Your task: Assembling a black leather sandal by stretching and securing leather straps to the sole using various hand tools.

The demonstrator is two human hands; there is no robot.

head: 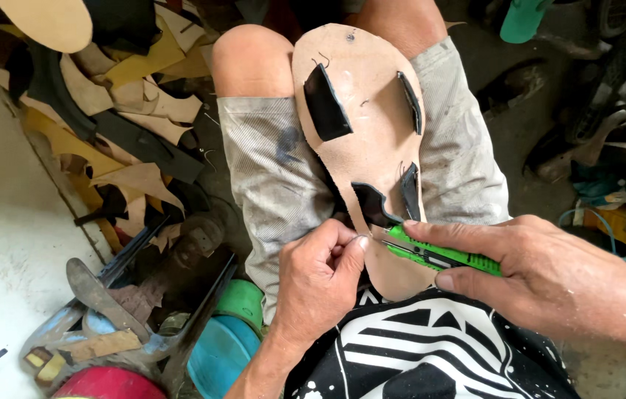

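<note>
The person's right hand (pixel 549 277) is gripping a green utility knife (pixel 439 256), fingers wrapped along its handle, the blade tip pointing toward the left hand (pixel 317 277). The left hand is pinching the near edge of a tan leather sandal sole (pixel 365 140), thumb and fingers closed on it right beside the blade. The sole is lying across the person's lap, on grey shorts (pixel 276 177), reaching away from the hands toward the knees. Black strap ends (pixel 325 103) are poking through slits in it. It is looking light, thin and flexible yet firm enough to hold its shape, best held by its edge, clear of the blade. Beyond the left hand, scraps of tan, yellow and black leather (pixel 128 111) are lying heaped on the floor. Just below that hand, round blue and green containers (pixel 228 340) are sitting; no labels are showing.
</note>
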